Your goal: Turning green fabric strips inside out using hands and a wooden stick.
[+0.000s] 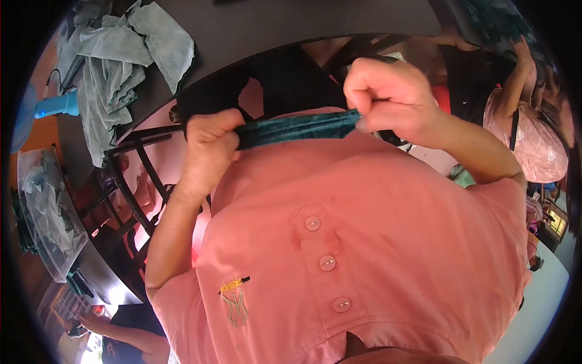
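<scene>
A dark teal, velvety strip of fabric (297, 130) is stretched between my two hands, in front of my pink buttoned shirt. The fingers of my left hand (209, 145) are closed around its left end. Its right end is pinched by my right hand (394, 100), which is raised a little higher, so the strip slopes up to the right. Fine folds run along the strip's length. Both ends are partly hidden inside the fingers.
Beyond my hands stands a dark table (260, 24); pale grey-green cloths (121, 60) hang over its left edge. At left are a light blue plastic object (57, 106) and a clear bin (51, 212) of pale fabric. Other people (527, 127) are at right and lower left.
</scene>
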The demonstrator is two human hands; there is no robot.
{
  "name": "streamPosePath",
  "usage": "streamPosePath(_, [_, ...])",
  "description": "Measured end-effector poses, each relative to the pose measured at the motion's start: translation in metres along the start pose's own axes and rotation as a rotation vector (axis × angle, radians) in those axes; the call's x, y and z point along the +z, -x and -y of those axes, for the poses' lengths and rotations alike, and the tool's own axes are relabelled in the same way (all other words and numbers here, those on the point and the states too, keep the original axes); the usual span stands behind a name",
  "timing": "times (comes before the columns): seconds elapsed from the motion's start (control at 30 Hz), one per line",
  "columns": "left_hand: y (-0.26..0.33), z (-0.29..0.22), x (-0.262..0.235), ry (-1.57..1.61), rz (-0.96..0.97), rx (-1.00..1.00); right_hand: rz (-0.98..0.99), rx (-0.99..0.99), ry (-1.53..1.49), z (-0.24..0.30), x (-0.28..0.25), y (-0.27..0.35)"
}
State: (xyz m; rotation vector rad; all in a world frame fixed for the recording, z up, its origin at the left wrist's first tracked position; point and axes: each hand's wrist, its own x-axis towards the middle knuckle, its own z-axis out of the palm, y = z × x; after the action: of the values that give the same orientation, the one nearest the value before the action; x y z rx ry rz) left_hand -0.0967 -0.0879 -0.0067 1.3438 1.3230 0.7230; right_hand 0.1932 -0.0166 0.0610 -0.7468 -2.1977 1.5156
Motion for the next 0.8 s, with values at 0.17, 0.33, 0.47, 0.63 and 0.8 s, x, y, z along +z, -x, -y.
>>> streamPosePath(0.17, [0.004, -0.006, 0.011, 0.145, 0.005, -0.081, 0.006, 0.151, 0.072, -0.038, 0.013, -0.004])
streamPosePath(0.33, [0.011, -0.011, 0.012, 0.187, -0.099, -0.059, -0.102, 0.091, 0.244, -0.039, 0.015, -0.006])
streamPosePath(0.47, [0.012, -0.005, 0.011, 0.022, -0.169, 0.187, -0.239, 0.047, -0.044, -0.036, 0.017, -0.015])
streamPosePath(0.63, [0.0, -0.004, 0.014, -0.126, -0.326, 0.032, -0.508, 0.008, -0.859, -0.038, 0.044, -0.028])
streamPosePath(0.8, [0.002, 0.017, 0.013, 0.101, -0.171, -0.173, -0.429, 0.154, -0.771, -0.031, 0.035, -0.02])
